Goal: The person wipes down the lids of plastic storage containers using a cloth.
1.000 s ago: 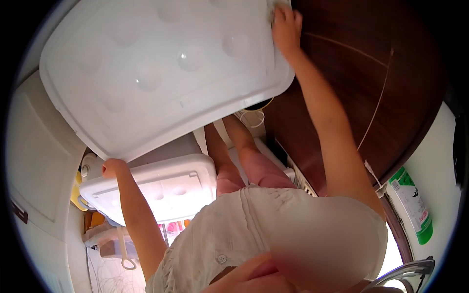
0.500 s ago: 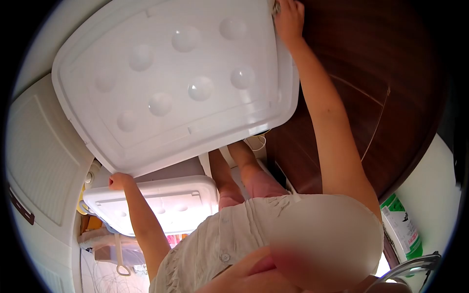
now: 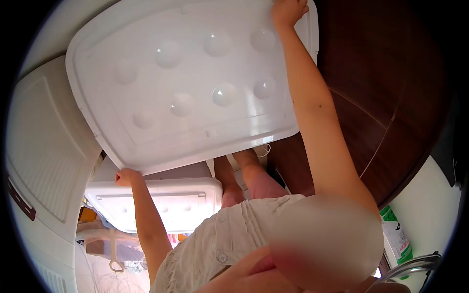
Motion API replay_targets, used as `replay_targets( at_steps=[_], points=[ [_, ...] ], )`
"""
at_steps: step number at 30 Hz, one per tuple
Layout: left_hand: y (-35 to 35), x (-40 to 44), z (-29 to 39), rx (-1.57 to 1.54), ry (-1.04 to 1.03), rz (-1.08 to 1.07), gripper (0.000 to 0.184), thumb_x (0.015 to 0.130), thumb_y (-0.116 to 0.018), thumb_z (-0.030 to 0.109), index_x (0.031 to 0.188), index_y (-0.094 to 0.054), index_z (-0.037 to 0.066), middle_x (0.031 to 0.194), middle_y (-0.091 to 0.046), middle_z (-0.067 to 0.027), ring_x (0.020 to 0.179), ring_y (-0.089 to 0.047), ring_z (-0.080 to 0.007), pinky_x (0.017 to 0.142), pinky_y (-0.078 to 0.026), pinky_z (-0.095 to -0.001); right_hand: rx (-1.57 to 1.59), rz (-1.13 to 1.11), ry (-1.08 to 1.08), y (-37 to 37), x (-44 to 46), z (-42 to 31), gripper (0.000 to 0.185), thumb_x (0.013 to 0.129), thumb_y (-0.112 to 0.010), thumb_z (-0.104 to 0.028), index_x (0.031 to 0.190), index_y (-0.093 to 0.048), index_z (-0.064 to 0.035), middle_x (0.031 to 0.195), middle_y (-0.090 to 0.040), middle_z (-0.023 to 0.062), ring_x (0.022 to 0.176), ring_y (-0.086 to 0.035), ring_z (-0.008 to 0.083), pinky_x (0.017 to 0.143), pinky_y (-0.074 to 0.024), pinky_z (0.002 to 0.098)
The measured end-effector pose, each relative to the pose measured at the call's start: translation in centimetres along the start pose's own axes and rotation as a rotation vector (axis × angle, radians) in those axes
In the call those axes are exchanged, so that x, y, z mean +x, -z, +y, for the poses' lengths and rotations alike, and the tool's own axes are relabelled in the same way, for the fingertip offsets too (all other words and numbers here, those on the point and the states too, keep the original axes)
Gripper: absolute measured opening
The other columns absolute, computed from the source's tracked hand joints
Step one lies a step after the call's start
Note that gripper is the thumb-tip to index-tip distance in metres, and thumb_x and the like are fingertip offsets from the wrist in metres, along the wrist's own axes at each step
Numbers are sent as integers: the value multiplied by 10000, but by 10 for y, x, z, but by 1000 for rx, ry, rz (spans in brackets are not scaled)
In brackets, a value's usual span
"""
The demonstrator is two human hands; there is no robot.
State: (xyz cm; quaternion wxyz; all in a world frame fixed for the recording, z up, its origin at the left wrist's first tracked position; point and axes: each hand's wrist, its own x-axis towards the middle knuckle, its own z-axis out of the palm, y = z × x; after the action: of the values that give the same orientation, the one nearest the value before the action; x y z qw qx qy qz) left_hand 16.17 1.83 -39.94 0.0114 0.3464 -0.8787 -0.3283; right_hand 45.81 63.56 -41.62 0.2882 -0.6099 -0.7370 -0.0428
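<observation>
A large white plastic storage box lid [image 3: 195, 132] with rows of round dimples fills the upper middle of the view, slightly tilted. My left hand [image 3: 129, 177] is closed at its near left corner, with the fingertips partly hidden. At the far right of the lid, close to the frame's top, my right hand [image 3: 290, 13] bends its fingers over the edge. Whatever sits beneath the lid is mostly hidden. Below my left hand is a second white lid [image 3: 159, 207], brightly lit, apparently on another storage box.
A dark brown wooden surface [image 3: 361, 93] curves along the right. White panelled doors [image 3: 46, 132] stand at the left. A green and white package [image 3: 396, 237] is at the lower right. A loop-ended strap [image 3: 114, 251] hangs near clutter at the lower left.
The large lid has shifted to the right in view. My right hand now lies further in over its edge, while my left hand keeps to the near corner.
</observation>
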Motion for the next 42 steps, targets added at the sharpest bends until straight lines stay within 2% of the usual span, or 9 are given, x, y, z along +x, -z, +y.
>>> replay_targets(
  at_steps=[19, 22, 28, 30, 33, 35, 36, 38, 42],
  points=[
    [1, -4, 6, 0, -58, 8, 178, 1032, -467, 142, 1121, -502, -8, 1085, -580, -175, 942, -581, -284, 832, -481, -387, 661, -252, 440, -57, -178, -457, 131, 837, -617, -84, 943, -672, -32, 1279, -576, 112, 1127, -537, 327, 954, -468, 455],
    [4, -6, 6, 13, -69, -24, 174, 1032, -465, 137, 1134, -496, 0, 1097, -577, -169, 948, -584, -277, 824, -483, -388, 667, -213, 410, -61, -188, -463, 161, 823, -633, -94, 967, -668, -31, 1276, -578, 115, 1121, -539, 330, 946, -466, 461],
    [1, -5, 7, 0, -40, -41, 166, 1031, -448, 126, 1147, -482, 12, 1117, -571, -166, 961, -594, -287, 804, -488, -402, 701, -471, 829, -24, -222, -424, 283, 829, -658, -129, 1090, -640, -22, 1218, -616, 140, 1114, -559, 325, 915, -476, 468],
    [1, -5, 5, 6, -54, -31, 165, 1028, -449, 121, 1143, -485, 9, 1110, -574, -173, 959, -598, -298, 802, -489, -411, 761, -539, 1023, 9, -238, -405, 346, 737, -646, 56, 1061, -659, -65, 1169, -662, 70, 1107, -569, 307, 969, -443, 424],
    [-3, 0, -2, 12, -83, -14, 164, 1022, -452, 114, 1137, -486, 3, 1094, -578, -190, 952, -605, -324, 801, -491, -428, 860, -707, 1088, 55, -278, -387, 246, 795, -615, 40, 1010, -681, -60, 1149, -665, 81, 1098, -578, 314, 946, -465, 422],
    [-5, 3, -3, 22, -90, -5, 165, 1019, -454, 112, 1135, -484, 0, 1086, -581, -199, 949, -607, -337, 801, -492, -436, 1151, -1321, 671, 86, -285, -376, 243, 865, -577, 47, 1065, -669, -58, 1187, -666, 70, 1095, -592, 298, 946, -486, 426],
    [-5, 0, 0, 30, -100, -6, 166, 1016, -456, 112, 1133, -483, -2, 1082, -584, -204, 947, -608, -344, 803, -492, -440, 1155, -1334, 668, 90, -279, -372, 243, 865, -577, 47, 1065, -669, -58, 1187, -666, 70, 1095, -592, 298, 946, -486, 426],
    [-1, 0, -1, 60, -98, -1, 167, 1014, -457, 113, 1131, -481, -5, 1079, -586, -210, 946, -609, -351, 805, -492, -444, 1482, -1798, -510, 103, -249, -367, 239, 976, -497, -57, 1171, -634, -60, 1262, -642, 72, 1141, -592, 278, 998, -485, 425],
    [2, -4, 2, -7, -64, -51, 168, 1015, -447, 118, 1130, -474, -1, 1103, -581, -211, 957, -607, -345, 799, -491, -444, 1528, -1797, -1187, 86, -182, -355, 393, 1024, -410, -248, 1348, -542, -69, 1328, -589, 108, 1213, -570, 291, 1046, -461, 440]
  ],
)
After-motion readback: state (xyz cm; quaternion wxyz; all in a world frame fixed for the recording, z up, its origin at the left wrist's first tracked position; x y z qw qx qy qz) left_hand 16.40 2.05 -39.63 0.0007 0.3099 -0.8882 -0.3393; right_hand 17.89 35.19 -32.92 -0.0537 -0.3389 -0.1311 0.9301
